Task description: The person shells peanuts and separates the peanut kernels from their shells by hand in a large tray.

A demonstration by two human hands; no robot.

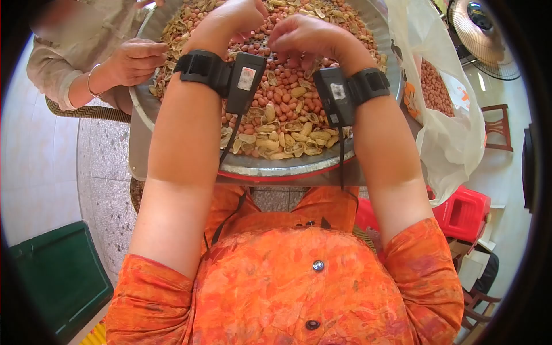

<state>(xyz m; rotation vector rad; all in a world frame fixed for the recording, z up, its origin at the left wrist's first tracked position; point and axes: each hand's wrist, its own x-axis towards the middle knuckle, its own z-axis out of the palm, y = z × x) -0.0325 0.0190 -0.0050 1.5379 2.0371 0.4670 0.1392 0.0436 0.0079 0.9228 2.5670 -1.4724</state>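
A wide round metal tray (282, 168) holds shelled reddish peanuts (279, 95) mixed with tan shells and whole pods (299, 135). Over its far part, my left hand (246, 16) is curled closed near the top edge of the view; whatever its fingers hold is hidden. My right hand (302, 37) hovers just beside it, slightly blurred, its fingers apart and bent down toward the peanuts, with nothing visible in them. Each wrist wears a black strap carrying a box-shaped device, with a cable running down.
At the left, another person's hand (140, 60) with a bracelet is at the tray's rim. A white plastic bag (454, 141) at the right contains peanuts (435, 86). Beyond stand a fan (486, 37) and a red plastic stool (463, 213). A green board (60, 279) lies lower left.
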